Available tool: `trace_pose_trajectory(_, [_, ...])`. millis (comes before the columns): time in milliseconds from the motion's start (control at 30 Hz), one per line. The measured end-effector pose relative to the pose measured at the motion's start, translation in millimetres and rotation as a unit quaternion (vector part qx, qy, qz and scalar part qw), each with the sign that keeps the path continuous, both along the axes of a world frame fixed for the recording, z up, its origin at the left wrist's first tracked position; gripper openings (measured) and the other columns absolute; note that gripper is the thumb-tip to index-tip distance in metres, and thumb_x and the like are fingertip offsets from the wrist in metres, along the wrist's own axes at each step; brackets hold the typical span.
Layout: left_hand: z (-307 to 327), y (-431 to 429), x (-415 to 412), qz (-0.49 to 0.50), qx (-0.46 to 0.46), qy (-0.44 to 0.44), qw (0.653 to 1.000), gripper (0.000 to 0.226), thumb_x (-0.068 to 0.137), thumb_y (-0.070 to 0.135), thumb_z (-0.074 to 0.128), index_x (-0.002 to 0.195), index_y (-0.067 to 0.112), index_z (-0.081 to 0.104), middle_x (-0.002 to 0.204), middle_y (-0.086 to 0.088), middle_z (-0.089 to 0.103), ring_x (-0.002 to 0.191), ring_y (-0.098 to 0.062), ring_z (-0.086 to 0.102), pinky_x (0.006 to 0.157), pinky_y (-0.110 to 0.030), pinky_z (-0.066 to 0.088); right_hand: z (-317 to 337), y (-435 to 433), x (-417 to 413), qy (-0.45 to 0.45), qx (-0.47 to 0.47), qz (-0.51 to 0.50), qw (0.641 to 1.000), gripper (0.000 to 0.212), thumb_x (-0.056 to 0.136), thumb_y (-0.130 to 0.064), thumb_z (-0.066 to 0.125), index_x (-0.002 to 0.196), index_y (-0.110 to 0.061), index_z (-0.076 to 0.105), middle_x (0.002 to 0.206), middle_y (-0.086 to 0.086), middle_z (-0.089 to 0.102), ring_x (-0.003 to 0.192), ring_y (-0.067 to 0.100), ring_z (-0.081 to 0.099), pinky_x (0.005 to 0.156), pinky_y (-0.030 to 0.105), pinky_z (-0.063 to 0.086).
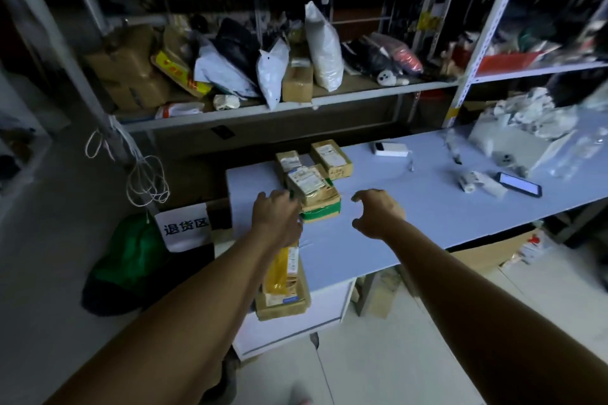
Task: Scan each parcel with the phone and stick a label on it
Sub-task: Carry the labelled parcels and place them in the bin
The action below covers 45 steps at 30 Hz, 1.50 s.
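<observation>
The left hand (278, 214) is reaching to the left side of a stack of parcels in the middle of the frame, with its fingers bending down against the stack's edge. The back of the hand is hiding the fingertips, so I cannot tell whether it is gripping or only touching. The right hand (375, 212) is hovering just right of the same stack. It is released, with fingers and thumb spread in a loose claw, holding nothing and staying apart from the cardboard.

The stack is showing two parcels: a top parcel (309, 186) with a white label is lying tilted on a green-taped parcel (320, 211). Behind them a left rear parcel (289, 159) and a right rear parcel (330, 156) are lying side by side, both labelled. A long yellow-taped parcel (283, 276) is lying at the near edge of the counter (411, 233), under the left forearm. That is making five parcels, as far as can be counted.

One phone (519, 185) is lying on the counter at the right middle of the frame, screen lit, well apart from both hands.

The shelf (296, 106) behind the counter is holding soft bags and cardboard boxes. A green bag (131, 250) is sitting on the floor at lower left.
</observation>
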<state>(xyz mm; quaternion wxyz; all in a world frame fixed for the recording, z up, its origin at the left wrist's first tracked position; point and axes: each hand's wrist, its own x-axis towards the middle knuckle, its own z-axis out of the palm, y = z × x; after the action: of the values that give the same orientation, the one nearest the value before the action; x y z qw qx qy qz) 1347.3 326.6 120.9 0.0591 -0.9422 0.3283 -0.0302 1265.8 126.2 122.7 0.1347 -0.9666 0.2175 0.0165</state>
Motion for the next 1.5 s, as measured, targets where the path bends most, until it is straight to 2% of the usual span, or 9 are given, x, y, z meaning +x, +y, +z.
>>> trace_pose_trajectory(133, [-18.5,-65.1,25.4,0.003,-0.006,0.007,1.000,0.040,0.091,0.040,0.056,0.127,0.023,0.055,0.127,-0.003,0.059,0.120,-0.025,0.054,0.098,-0.038,0.041,-11.9,-64.8,20.7,0.015,0.010,-0.017,1.000,0.056,0.084,-0.026,0.071,0.137,-0.031,0.053,0.144,-0.001,0.051,0.132,0.021,0.049,0.099,0.034,0.046])
trace_pose_trajectory(500, [-75.5,-201.3,123.7,-0.001,0.014,0.081,0.997,0.043,0.096,0.043,0.049,0.128,0.014,0.051,0.127,-0.010,0.056,0.117,-0.029,0.053,0.093,-0.041,0.043,-64.7,-212.4,111.0,0.061,0.078,-0.052,0.994,0.056,0.083,-0.033,0.070,0.136,-0.035,0.054,0.146,-0.006,0.050,0.137,0.018,0.044,0.097,0.032,0.042])
trace_pose_trajectory(667, [-101.9,-240.8,179.8,0.059,-0.037,0.113,0.991,0.047,0.095,0.050,0.050,0.127,0.016,0.050,0.122,-0.010,0.059,0.111,-0.027,0.058,0.084,-0.038,0.046,-97.2,-261.3,185.6,0.053,0.128,-0.011,0.990,0.054,0.083,-0.030,0.072,0.136,-0.028,0.058,0.143,-0.002,0.056,0.134,0.021,0.048,0.107,0.037,0.045])
trace_pose_trajectory(867, [-142.6,-289.8,227.9,0.168,-0.233,0.265,0.920,0.056,0.096,0.034,0.062,0.146,0.016,0.043,0.144,-0.012,0.048,0.126,-0.028,0.052,0.100,-0.036,0.047,-149.1,-297.9,283.7,0.050,0.252,0.008,0.966,0.053,0.085,-0.026,0.075,0.135,-0.014,0.062,0.136,0.005,0.064,0.120,0.019,0.063,0.105,0.027,0.046])
trace_pose_trajectory(967, [-157.0,-321.0,260.3,0.219,-0.313,0.266,0.885,0.042,0.095,0.016,0.064,0.136,0.008,0.056,0.133,-0.017,0.057,0.121,-0.032,0.055,0.095,-0.029,0.044,-172.3,-309.0,335.1,0.053,0.326,0.017,0.944,0.056,0.087,-0.024,0.076,0.139,-0.011,0.058,0.138,0.008,0.062,0.119,0.022,0.064,0.105,0.032,0.049])
trace_pose_trajectory(1067, [-170.4,-341.3,293.8,0.289,-0.329,0.275,0.856,0.030,0.098,0.013,0.058,0.127,0.004,0.059,0.117,-0.018,0.067,0.107,-0.034,0.065,0.091,-0.044,0.053,-192.3,-311.9,374.2,0.069,0.344,0.032,0.936,0.065,0.092,-0.029,0.072,0.149,-0.012,0.046,0.146,0.010,0.055,0.128,0.025,0.059,0.106,0.037,0.049])
trace_pose_trajectory(1167, [-185.6,-349.1,316.8,0.339,-0.305,0.291,0.841,0.036,0.101,0.021,0.056,0.134,0.007,0.053,0.124,-0.015,0.065,0.111,-0.032,0.063,0.091,-0.042,0.052,-211.4,-312.1,398.5,0.099,0.345,0.054,0.932,0.069,0.095,-0.033,0.068,0.153,-0.012,0.039,0.149,0.011,0.052,0.133,0.029,0.054,0.109,0.042,0.047])
trace_pose_trajectory(1300, [-204.3,-354.8,328.5,0.384,-0.359,0.314,0.791,0.038,0.098,0.018,0.062,0.134,0.006,0.054,0.128,-0.016,0.063,0.117,-0.032,0.060,0.100,-0.046,0.049,-223.7,-307.6,404.2,0.088,0.403,0.035,0.910,0.044,0.092,-0.028,0.064,0.136,-0.021,0.060,0.120,0.007,0.069,0.104,0.031,0.068,0.089,0.049,0.059])
trace_pose_trajectory(1500, [-211.0,-359.9,303.7,0.399,-0.422,0.310,0.753,0.031,0.089,0.012,0.073,0.118,0.010,0.062,0.113,-0.007,0.069,0.105,-0.023,0.066,0.089,-0.037,0.053,-225.0,-320.0,376.4,0.068,0.436,0.012,0.897,0.040,0.090,-0.024,0.068,0.130,-0.027,0.067,0.114,-0.002,0.073,0.091,0.018,0.067,0.075,0.033,0.061])
